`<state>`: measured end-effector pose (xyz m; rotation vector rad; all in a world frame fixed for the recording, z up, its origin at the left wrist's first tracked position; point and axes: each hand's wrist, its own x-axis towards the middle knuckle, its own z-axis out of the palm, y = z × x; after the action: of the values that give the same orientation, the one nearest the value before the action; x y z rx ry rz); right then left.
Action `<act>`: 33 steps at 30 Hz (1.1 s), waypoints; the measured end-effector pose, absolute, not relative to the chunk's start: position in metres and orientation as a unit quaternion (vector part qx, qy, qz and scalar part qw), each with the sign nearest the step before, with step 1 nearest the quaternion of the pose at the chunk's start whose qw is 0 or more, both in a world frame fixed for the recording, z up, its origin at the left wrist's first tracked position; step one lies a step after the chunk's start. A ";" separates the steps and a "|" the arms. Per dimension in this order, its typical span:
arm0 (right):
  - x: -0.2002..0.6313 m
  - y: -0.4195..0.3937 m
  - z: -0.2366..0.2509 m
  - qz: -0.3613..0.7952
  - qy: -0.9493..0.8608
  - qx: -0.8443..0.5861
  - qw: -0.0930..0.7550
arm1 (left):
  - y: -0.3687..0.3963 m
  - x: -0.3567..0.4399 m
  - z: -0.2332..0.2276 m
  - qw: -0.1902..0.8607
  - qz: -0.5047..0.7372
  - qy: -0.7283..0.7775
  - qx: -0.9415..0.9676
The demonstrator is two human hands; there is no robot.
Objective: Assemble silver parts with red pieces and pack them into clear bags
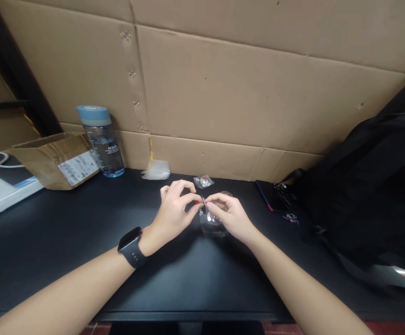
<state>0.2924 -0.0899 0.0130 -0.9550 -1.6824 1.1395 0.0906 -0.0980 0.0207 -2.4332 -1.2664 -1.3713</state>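
Clear plastic packet (pixel 213 223) lies on the black desk (pixel 66 232) near its middle, just in front of the far cardboard wall (pixel 258 93), and both hands meet over it. From the head camera, the left hand (pixel 174 209), with a dark smartwatch (pixel 132 246) on its wrist, pinches a small red-tipped piece (pixel 198 201) between thumb and fingertips, too small to identify. The right hand (pixel 228 215) rests on the packet with its fingers curled narrowly on a thin metal loop (pixel 204 201) at the packet's top, touching the left hand's fingertips. A second small packet (pixel 203 181) with something red inside lies just behind the hands, and a crumpled white wrapper (pixel 156 170) sits against the wall's foot. Open desk surface stretches left of the hands and toward the near edge, where both forearms cross it. On the right, a black bag (pixel 370 186) crowds the desk, with a dark flat case (pixel 272 197) and small coloured bits (pixel 291 217) beside it. At far left stand a torn brown parcel (pixel 56 158) with a white shipping label, its print unreadable, and a blue-lidded bottle (pixel 102 139) marked "AQUA".
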 end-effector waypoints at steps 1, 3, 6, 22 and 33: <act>0.293 -0.090 0.013 0.445 -0.686 -0.383 0.430 | -0.098 0.091 0.021 0.035 -0.447 -0.413 -0.792; 0.293 -0.091 0.013 0.403 -0.712 -0.384 0.429 | -0.099 0.091 0.022 0.032 -0.447 -0.413 -0.793; 0.292 -0.093 0.017 0.321 -0.752 -0.374 0.437 | -0.100 0.092 0.023 0.025 -0.442 -0.410 -0.797; 0.294 -0.098 0.026 0.173 -0.821 -0.337 0.426 | -0.097 0.093 0.014 -0.044 -0.349 -0.385 -0.853; 0.329 -0.082 0.032 0.135 -0.853 -0.420 0.280 | -0.089 0.086 0.014 -0.005 -0.351 -0.397 -0.848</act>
<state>0.3290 -0.0821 0.0317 -1.1253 -2.2865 0.3631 0.0860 -0.0886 0.0143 -2.6711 -1.2519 -1.1073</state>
